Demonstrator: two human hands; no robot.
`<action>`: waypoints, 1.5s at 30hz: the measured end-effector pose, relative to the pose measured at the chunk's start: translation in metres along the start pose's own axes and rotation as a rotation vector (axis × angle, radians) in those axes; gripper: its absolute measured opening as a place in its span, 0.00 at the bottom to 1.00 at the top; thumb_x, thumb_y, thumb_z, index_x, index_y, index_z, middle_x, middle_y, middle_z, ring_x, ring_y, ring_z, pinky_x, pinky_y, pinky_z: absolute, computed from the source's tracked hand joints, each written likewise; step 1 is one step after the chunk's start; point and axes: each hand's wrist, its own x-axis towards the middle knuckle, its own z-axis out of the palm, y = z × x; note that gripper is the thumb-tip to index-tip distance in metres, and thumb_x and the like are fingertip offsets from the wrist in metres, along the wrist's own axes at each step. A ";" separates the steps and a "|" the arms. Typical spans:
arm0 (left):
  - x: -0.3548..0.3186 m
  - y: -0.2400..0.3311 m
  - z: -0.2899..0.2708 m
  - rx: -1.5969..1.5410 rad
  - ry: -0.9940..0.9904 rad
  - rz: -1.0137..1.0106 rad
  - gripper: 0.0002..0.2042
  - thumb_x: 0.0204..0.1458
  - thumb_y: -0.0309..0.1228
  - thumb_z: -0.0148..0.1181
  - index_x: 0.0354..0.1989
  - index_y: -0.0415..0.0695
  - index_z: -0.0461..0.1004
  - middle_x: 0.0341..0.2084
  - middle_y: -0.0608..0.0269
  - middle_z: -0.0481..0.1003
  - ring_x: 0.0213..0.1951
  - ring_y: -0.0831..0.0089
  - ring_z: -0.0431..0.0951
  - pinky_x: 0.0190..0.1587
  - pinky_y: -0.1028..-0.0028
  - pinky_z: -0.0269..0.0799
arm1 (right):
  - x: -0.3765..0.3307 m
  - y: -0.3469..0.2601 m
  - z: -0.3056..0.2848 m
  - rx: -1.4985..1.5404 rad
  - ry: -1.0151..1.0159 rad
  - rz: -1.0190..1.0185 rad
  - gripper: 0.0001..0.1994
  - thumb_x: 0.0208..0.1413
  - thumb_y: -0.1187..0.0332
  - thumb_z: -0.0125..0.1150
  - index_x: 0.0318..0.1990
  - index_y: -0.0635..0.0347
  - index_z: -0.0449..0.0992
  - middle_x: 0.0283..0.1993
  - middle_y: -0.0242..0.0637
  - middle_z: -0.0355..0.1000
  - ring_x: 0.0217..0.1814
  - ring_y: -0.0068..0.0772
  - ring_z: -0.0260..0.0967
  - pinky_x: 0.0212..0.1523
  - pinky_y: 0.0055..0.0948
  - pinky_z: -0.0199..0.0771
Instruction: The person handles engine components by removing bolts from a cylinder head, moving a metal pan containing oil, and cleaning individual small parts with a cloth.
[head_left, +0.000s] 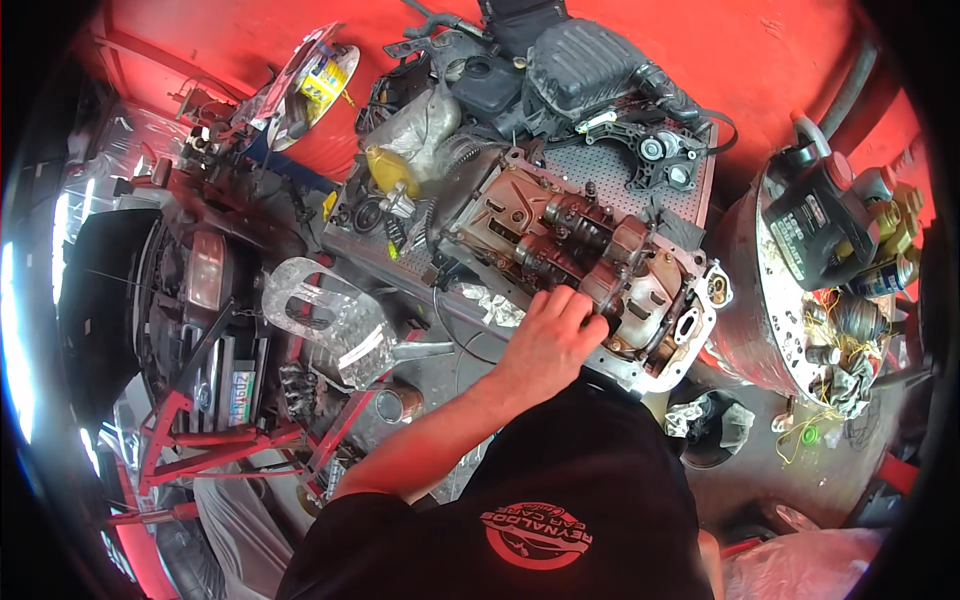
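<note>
An oily cylinder head (640, 290) with two brown camshafts (575, 235) lies on a perforated metal table (610, 170). My left hand (550, 335) reaches in from the lower left. Its fingers curl over the near end of the front camshaft, by a brown bearing cap (600, 285). Whether the fingers truly grip or only press is hard to tell. My right hand is out of sight, hidden beyond my black shirt (570, 490).
A clear plastic jug (330, 320) lies left of the hand. Black air-intake parts (580, 60) and a bracket (665, 155) crowd the table's far side. A drum (750, 300) at right carries a black oil bottle (815, 220) and spray cans. A red stand (190, 440) and a car front (190, 290) are at left.
</note>
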 end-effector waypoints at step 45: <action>0.068 -0.163 0.018 -0.392 0.006 0.118 0.06 0.50 0.28 0.63 0.32 0.39 0.74 0.32 0.57 0.71 0.43 0.56 0.71 0.40 0.60 0.73 | 0.152 -0.409 -0.039 -0.607 1.363 0.172 0.10 0.62 0.64 0.57 0.35 0.59 0.67 0.31 0.43 0.72 0.31 0.47 0.74 0.31 0.44 0.73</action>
